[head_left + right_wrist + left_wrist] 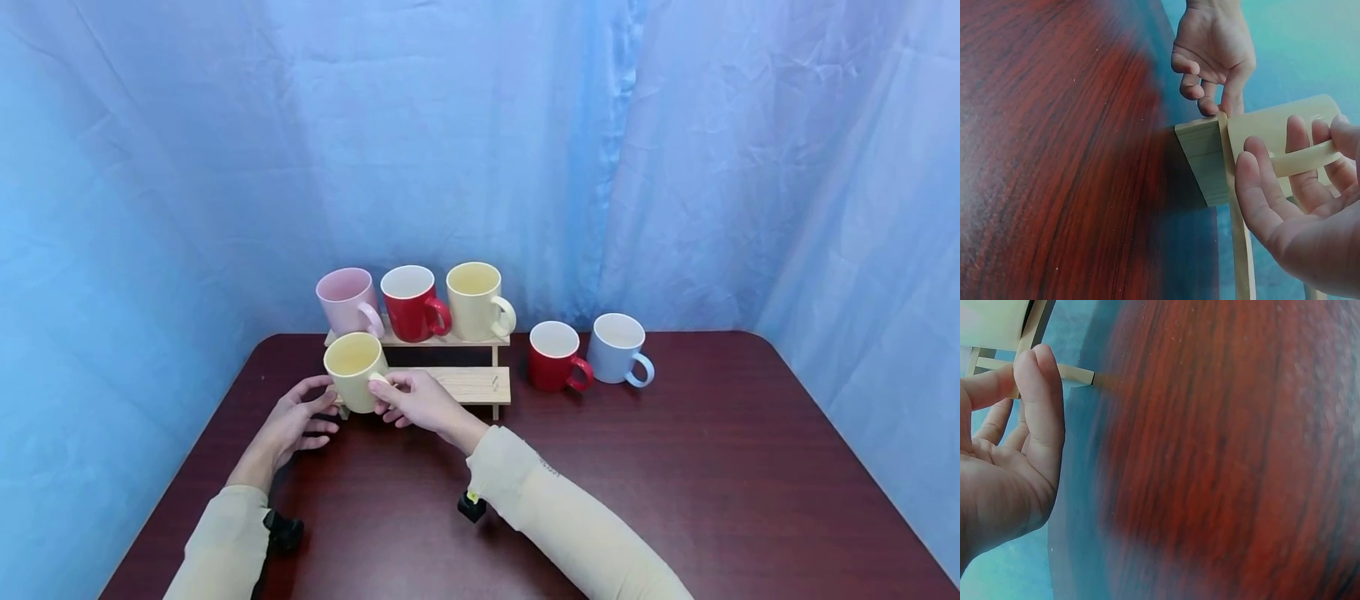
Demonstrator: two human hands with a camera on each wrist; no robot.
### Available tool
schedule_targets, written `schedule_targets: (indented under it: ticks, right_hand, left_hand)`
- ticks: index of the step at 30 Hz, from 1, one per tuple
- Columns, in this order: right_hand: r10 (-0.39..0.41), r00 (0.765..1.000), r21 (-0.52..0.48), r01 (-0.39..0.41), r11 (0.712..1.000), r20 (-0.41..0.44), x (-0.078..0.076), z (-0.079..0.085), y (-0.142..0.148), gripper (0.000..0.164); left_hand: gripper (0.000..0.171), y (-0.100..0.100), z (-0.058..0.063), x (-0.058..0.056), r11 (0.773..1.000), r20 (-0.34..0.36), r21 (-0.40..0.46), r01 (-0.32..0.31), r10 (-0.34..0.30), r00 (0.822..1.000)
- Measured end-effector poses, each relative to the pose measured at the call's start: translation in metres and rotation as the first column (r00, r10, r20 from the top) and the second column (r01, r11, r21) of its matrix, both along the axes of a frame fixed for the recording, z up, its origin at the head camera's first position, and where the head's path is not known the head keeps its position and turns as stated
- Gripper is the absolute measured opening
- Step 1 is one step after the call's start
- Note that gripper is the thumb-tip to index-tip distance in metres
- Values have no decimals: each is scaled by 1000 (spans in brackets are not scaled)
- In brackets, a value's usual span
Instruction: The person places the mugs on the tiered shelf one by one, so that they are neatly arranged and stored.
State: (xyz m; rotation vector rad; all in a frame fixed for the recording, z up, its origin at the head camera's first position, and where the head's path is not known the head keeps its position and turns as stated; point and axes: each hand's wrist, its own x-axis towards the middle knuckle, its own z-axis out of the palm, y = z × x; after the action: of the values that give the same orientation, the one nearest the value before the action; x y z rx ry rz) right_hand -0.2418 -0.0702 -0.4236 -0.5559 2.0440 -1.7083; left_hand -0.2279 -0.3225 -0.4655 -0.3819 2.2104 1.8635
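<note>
My right hand (pixel 420 402) pinches the handle of a pale yellow mug (pixel 351 385), thumb on top in the head view. Upright, the mug stands at the left end of the lower shelf of a two-tier wooden rack (pixel 468 386). In the right wrist view the fingers (pixel 1260 187) curl about the handle, and the mug's base meets the shelf board. At the left end of that shelf, my left hand (pixel 292 421) holds the board's corner between thumb and fingertips; the left wrist view has this hand (pixel 1016 450) close up against the wood.
Along the upper shelf stand a pink mug (pixel 347 304), a red mug (pixel 408 308) and another yellow mug (pixel 472 308). Right of the rack, a red mug (pixel 551 367) and a light blue mug (pixel 611 354) sit on the dark wooden table (pixel 675 467). Blue curtains (pixel 480 150) hang behind.
</note>
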Motion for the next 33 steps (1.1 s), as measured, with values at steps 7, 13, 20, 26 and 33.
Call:
schedule_targets:
  ticks: [7,13,20,26,33]
  right_hand:
    - [2,1000,19,-1,1000,-6,0,0,0,26]
    - [12,1000,18,-11,1000,-27,0,1,0,27]
    - [1,997,80,6,997,-83,1,0,3,29]
    - [9,971,157,30,987,-237,10,8,23,25]
    - [101,934,245,-16,969,-341,19,25,76,26]
  left_hand:
    - [64,-1,-1,-1,1000,5,-2,1,-1,1000]
    - [62,-1,-1,-1,1000,2,10,4,-4,1000]
    - [61,-1,-1,-1,1000,3,16,9,-9,1000]
    - [60,-2,0,-1,999,-4,29,17,-17,1000]
    - [61,-3,-1,-1,999,-7,31,21,-21,1000]
